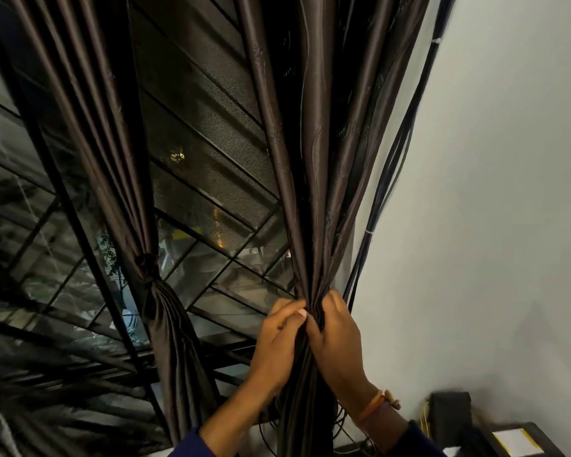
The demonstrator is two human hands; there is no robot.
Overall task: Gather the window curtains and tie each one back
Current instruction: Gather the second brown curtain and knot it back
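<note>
Both hands are bunched around the right-hand curtain (314, 192) next to the wall: the left hand (279, 338) pinches the gathered folds from one side, thumb and fingers pressed into the cloth, and the right hand (335, 334) wraps round them from the other, so the bundle is squeezed tight between the two. The other curtain (112, 159) already hangs knotted (145, 263) against the window grille (211, 179).

The slippery, satiny cloth looks like the main risk; if either hand lets go to make the knot, the pleats could slide out and fan open again. A bunch of black cables (386, 179) runs down the wall just beside the curtain, and some may be caught in behind the fabric, though it is too dark there to tell. Tying them in would tug on them. The boxes (452, 420) below could catch the curtain's tail too
</note>
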